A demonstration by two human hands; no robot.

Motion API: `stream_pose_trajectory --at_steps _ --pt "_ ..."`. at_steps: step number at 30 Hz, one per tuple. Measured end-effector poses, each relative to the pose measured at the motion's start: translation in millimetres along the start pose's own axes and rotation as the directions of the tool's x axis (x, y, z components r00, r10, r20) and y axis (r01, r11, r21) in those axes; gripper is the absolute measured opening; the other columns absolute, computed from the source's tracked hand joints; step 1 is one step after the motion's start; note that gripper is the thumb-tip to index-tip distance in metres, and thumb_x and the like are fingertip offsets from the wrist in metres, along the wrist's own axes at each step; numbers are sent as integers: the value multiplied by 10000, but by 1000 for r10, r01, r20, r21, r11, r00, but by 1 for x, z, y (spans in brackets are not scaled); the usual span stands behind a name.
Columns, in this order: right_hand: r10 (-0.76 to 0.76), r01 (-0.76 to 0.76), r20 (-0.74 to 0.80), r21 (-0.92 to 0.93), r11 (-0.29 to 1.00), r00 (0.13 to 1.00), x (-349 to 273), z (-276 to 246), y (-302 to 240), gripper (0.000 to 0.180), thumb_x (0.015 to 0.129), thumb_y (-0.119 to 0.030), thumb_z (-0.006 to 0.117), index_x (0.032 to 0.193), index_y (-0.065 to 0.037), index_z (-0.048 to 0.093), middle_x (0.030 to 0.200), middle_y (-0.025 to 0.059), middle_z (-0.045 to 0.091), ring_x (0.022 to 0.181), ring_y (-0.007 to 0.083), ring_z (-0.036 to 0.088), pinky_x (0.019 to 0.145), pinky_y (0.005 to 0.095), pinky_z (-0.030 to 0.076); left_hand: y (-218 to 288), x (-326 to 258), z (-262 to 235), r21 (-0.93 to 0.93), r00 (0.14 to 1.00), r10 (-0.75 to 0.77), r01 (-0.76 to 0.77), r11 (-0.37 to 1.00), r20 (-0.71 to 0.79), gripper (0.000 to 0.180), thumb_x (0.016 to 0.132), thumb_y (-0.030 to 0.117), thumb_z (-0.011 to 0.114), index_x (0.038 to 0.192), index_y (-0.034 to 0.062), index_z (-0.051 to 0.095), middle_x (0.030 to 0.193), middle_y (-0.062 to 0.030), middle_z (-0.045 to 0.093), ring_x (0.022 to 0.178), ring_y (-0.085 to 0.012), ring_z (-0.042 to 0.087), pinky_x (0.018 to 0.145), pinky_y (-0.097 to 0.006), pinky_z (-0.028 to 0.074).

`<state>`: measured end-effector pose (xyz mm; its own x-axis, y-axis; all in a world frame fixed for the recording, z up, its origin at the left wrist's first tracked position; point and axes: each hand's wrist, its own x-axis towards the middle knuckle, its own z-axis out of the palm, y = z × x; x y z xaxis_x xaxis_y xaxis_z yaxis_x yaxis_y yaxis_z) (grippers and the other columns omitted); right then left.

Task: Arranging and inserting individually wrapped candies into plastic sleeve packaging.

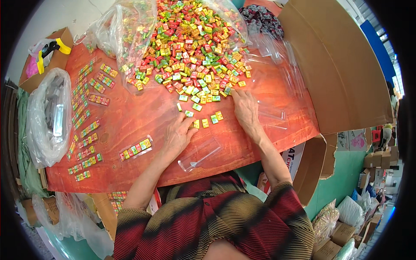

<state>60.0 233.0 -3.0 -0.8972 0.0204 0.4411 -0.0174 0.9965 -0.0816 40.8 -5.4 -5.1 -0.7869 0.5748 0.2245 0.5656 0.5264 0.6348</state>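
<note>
Your left hand (177,133) is low over the red table (130,102), its thumb and forefinger slightly apart at a yellow box (196,124); you cannot tell from this view whether they grip it. Your right hand (246,108) rests at the lower edge of the pile (190,52), fingers close together and fingertips just beside the nearest boxes; whether they pinch one, you cannot tell. The small boxes, red, yellow and green, heap up ahead of you, partly inside a see-through bag (134,39). Between your hands, a few loose boxes (205,123) lie apart from the pile in a loose row, with more scattered above them. Nearer you, a see-through tray (199,158) lies slantwise on the table. To the left of your left forearm, a filled tray (136,148) holds boxes side by side, and farther left many filled strips (89,126) lie in a slanting column beside a plastic bag (47,143). More see-through trays (273,116) lie right of your right hand, and a tall cardboard panel (338,65) stands at the table's right edge.
</note>
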Motion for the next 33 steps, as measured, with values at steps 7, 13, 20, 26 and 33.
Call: stream_pose_trajectory --at_steps 7,13,20,26,33 --pt "-55 -36 223 385 922 973 -22 -20 -17 304 746 -29 575 1050 -43 551 987 124 557 899 310 552 740 382 466 1 5 -3 18 1000 17 -17 1000 14 320 700 147 693 987 58 583 932 -107 504 819 -301 556 694 -393 452" --pt "-136 -131 444 520 844 886 -9 -38 -33 432 746 -71 617 1159 -53 492 1098 134 497 966 323 542 786 385 462 3 6 -5 37 1000 1 -2 999 30 373 686 146 700 1025 63 571 929 -113 475 825 -316 549 689 -402 454" --pt "-225 -16 417 501 866 881 -14 -25 -47 434 734 -151 661 1138 -65 525 1059 116 514 931 295 555 764 367 470 3 2 5 10 1000 2 -3 1000 17 360 681 123 697 1017 64 582 909 -105 497 816 -301 549 683 -396 458" --pt "-222 10 332 537 844 917 -19 -25 -52 352 738 -137 650 1074 -63 574 970 114 541 909 291 562 737 366 472 9 -3 2 18 999 -33 33 999 7 304 685 95 683 971 42 592 899 -102 532 814 -301 562 681 -389 458" --pt "-236 19 341 535 845 910 -14 -34 -50 336 740 -124 644 1065 -64 580 963 124 544 857 302 571 706 365 477 24 -9 -4 6 993 -110 110 994 -30 293 710 94 657 988 33 587 886 -130 534 796 -317 568 666 -391 460"
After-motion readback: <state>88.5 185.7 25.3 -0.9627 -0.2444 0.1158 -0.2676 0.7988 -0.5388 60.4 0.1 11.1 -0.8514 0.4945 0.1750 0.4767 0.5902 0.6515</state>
